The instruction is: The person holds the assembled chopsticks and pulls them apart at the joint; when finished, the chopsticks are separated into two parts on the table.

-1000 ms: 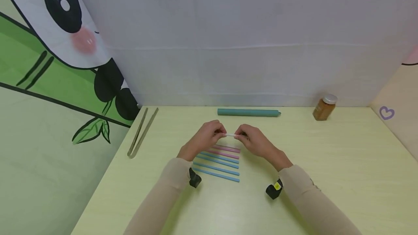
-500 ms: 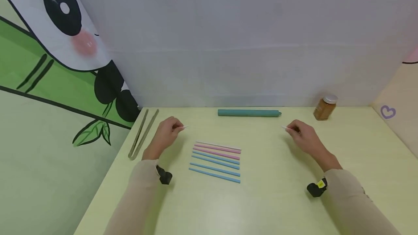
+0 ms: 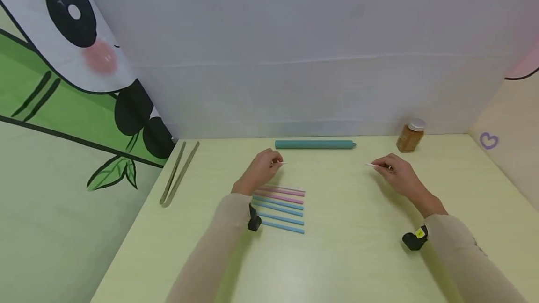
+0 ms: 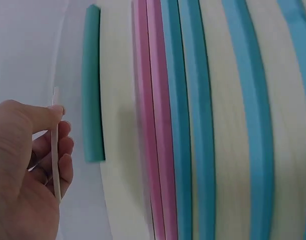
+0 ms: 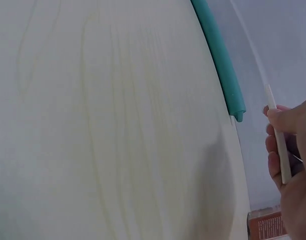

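My left hand (image 3: 260, 169) pinches a thin white stick (image 4: 55, 150) between thumb and fingers, its tip poking out to the right. It hovers just beyond the left ends of a row of sticks on the table. Farther right, my right hand (image 3: 397, 172) grips another short white stick (image 5: 281, 150), which points left. In the row lie a pale thin stick (image 3: 290, 189) at the far side, two pink sticks (image 3: 283, 196), then several blue sticks (image 3: 282, 209) nearer me. The left forearm covers part of the row in the head view.
A teal cylinder (image 3: 315, 144) with a small nub lies along the table's back edge. Metal tongs (image 3: 182, 174) rest at the left, and a brown jar (image 3: 410, 138) with a silver lid stands at the back right. A white cloth (image 3: 269, 60) hangs behind the table.
Both hands first met at one white stick in the middle. They then drew apart, each with a white stick. Since then my left hand has come back rightward; the right has barely moved.
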The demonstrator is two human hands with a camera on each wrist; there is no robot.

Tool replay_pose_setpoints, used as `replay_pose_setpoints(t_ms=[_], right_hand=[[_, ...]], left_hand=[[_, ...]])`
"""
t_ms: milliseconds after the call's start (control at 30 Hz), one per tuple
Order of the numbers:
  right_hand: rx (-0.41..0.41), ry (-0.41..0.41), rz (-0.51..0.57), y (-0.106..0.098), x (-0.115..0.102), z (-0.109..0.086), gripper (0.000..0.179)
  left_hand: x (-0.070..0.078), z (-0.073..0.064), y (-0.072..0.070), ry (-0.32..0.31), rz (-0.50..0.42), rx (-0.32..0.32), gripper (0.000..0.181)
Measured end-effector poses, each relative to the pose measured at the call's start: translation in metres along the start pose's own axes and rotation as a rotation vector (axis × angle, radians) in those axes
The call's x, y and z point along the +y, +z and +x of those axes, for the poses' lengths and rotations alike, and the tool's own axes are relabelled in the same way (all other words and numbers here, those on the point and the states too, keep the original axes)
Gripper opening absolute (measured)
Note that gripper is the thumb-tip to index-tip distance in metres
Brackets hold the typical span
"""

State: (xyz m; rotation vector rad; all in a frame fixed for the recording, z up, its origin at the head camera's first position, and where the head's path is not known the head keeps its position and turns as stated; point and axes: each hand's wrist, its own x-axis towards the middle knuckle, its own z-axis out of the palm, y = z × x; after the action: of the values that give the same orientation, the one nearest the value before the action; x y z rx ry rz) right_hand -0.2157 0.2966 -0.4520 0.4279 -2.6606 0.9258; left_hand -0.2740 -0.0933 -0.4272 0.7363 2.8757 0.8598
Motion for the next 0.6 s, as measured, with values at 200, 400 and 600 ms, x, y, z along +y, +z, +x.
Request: replay_pose_setpoints(t_ms=[200,400,600], right_hand=[[-0.048,0.002,-0.020,0.006,0.008,0.008,0.014],[-0.125,0.035,0.005,0.014,0.014,0.014,0.014],[-0.199,0.124,0.058,0.022,0.017,0.016,0.014]], left_hand=[[0.042,0.040,0.044,0.080,0.061,-0.090,0.022],[0.069,0.060,0.073,0.084,0.070,-0.106,0.021],[0.081,0.069,0.091,0.014,0.063,-0.117,0.019]])
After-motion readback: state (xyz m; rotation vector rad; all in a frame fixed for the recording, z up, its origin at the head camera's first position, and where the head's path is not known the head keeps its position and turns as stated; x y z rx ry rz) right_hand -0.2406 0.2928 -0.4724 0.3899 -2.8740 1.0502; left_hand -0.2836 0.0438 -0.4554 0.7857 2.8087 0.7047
